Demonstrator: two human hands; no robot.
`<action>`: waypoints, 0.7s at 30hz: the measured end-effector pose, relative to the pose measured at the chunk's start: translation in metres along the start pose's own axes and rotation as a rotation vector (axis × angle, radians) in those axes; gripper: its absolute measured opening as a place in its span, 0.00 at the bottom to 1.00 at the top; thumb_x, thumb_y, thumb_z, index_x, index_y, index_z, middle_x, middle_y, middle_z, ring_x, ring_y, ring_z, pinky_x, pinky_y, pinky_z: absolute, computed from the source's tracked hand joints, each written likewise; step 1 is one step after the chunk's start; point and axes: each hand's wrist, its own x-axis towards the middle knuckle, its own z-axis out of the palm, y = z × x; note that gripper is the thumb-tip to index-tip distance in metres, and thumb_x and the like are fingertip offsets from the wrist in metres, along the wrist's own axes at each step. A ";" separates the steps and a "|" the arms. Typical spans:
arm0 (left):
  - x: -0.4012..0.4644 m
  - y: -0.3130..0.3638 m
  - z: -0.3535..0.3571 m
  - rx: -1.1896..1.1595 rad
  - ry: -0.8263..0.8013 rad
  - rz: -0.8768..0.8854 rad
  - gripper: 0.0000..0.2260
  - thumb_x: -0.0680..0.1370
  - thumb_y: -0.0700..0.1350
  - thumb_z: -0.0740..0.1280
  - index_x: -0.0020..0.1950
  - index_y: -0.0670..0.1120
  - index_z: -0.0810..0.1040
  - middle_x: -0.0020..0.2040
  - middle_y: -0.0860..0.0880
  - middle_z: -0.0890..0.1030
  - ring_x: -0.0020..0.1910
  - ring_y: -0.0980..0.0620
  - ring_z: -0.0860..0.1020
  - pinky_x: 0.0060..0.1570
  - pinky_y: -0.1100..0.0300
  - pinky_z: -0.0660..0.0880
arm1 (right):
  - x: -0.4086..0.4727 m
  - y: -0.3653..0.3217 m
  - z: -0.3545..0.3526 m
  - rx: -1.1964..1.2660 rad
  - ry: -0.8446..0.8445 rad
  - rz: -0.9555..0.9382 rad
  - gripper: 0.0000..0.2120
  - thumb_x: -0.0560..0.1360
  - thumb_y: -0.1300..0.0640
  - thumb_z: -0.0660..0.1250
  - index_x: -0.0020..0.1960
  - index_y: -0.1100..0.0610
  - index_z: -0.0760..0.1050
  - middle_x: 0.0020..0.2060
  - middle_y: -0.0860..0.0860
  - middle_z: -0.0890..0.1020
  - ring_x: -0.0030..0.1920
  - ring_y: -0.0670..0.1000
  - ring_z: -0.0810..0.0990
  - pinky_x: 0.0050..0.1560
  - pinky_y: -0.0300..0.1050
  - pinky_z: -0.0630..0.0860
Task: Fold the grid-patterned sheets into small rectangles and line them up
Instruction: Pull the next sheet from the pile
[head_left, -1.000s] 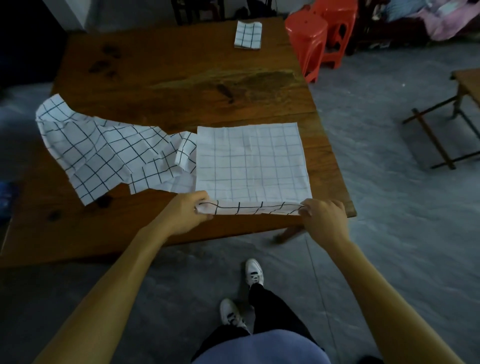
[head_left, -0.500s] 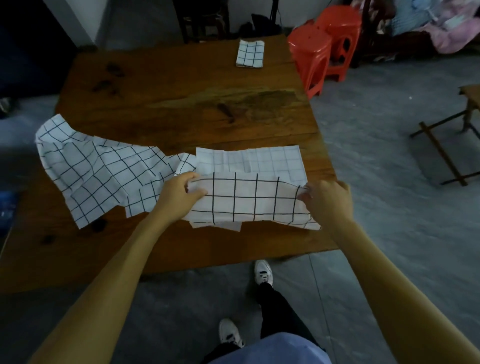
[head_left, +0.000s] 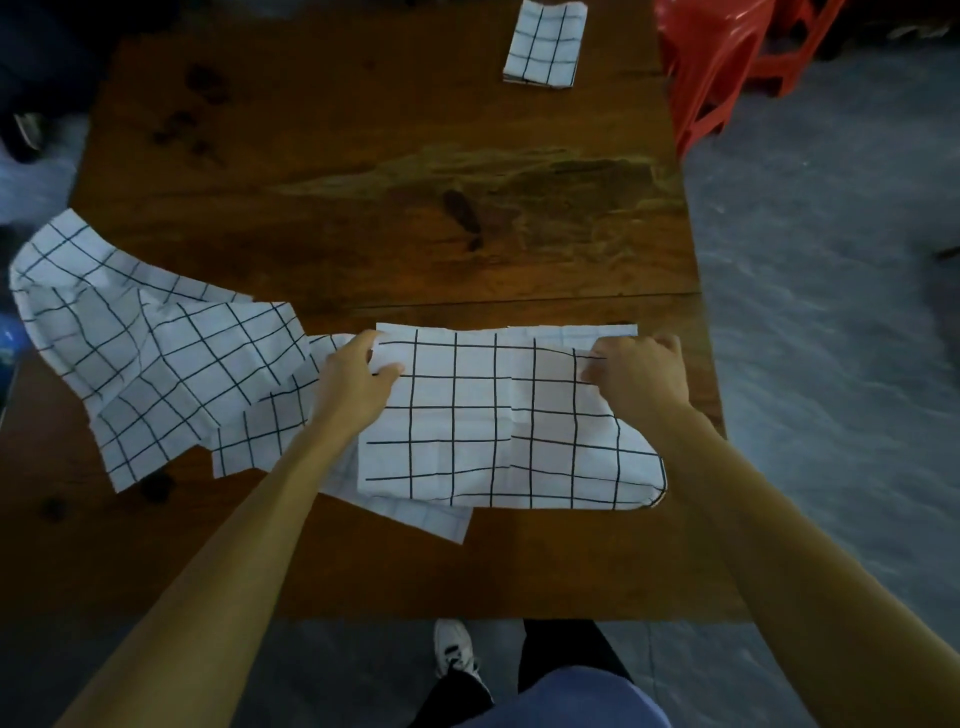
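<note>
A white sheet with a black grid (head_left: 493, 431) lies folded in half on the near part of the wooden table (head_left: 389, 208). My left hand (head_left: 356, 382) pinches its far left corner and my right hand (head_left: 641, 374) pinches its far right corner, both brought up to the sheet's far edge. A lower layer sticks out at the near left. Left of it lies a crumpled pile of unfolded grid sheets (head_left: 156, 364). One sheet folded into a small rectangle (head_left: 545, 44) rests at the table's far edge.
Red plastic stools (head_left: 717, 67) stand past the table's far right corner. Grey floor runs along the right side. My legs and white shoes (head_left: 457, 649) show below the table's near edge.
Both hands lifted the sheet's near edge and carried it away from me over the sheet to its far edge, folding it in half. The camera has moved closer.
</note>
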 end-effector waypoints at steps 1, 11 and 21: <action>0.003 -0.001 0.004 -0.002 -0.001 -0.015 0.18 0.77 0.46 0.68 0.66 0.47 0.71 0.55 0.46 0.79 0.51 0.49 0.78 0.50 0.49 0.79 | 0.007 0.001 0.004 0.006 0.000 -0.012 0.05 0.79 0.50 0.64 0.48 0.49 0.77 0.37 0.47 0.78 0.38 0.49 0.72 0.63 0.49 0.61; 0.013 0.003 0.028 0.163 0.209 -0.052 0.24 0.77 0.45 0.68 0.72 0.45 0.64 0.60 0.41 0.76 0.57 0.44 0.76 0.48 0.56 0.75 | 0.041 0.001 0.029 0.032 0.040 -0.065 0.10 0.79 0.49 0.63 0.55 0.52 0.78 0.50 0.51 0.81 0.58 0.55 0.75 0.70 0.56 0.57; -0.062 0.010 0.073 0.300 0.078 0.436 0.16 0.79 0.48 0.59 0.64 0.43 0.74 0.58 0.43 0.78 0.58 0.44 0.76 0.59 0.51 0.70 | -0.003 -0.001 0.048 0.275 0.306 0.028 0.16 0.78 0.51 0.65 0.64 0.55 0.74 0.61 0.56 0.76 0.66 0.58 0.71 0.71 0.59 0.61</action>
